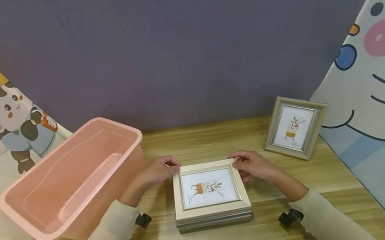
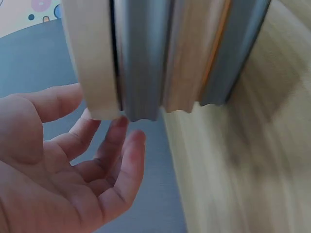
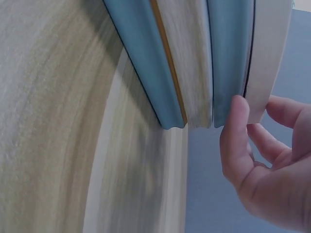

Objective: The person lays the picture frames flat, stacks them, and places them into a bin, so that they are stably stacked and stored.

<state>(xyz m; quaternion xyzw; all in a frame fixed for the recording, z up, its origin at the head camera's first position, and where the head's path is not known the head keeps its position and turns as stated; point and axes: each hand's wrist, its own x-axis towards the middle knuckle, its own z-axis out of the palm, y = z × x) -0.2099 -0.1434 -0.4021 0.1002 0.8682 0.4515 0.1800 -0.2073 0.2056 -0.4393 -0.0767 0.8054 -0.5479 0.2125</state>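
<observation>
A stack of several picture frames lies on the wooden table, a cream picture frame (image 1: 212,208) on top with a print of a plant in an orange pot. At its far left corner my left hand (image 1: 160,169) pinches the cream frame, thumb at the face and fingers (image 2: 114,141) curled by the edge. My right hand (image 1: 254,165) grips the far right corner, one finger (image 3: 235,141) along the side. Beneath, grey and wood-toned frame edges (image 2: 143,63) show in the left wrist view.
To the left stands a pink plastic bin (image 1: 103,181), its visible inside bare. A beige picture frame (image 1: 271,131) with a similar print stands tilted at the back right. A dark wall (image 1: 183,55) rises behind the table (image 1: 268,236), with cartoon-printed panels on both sides.
</observation>
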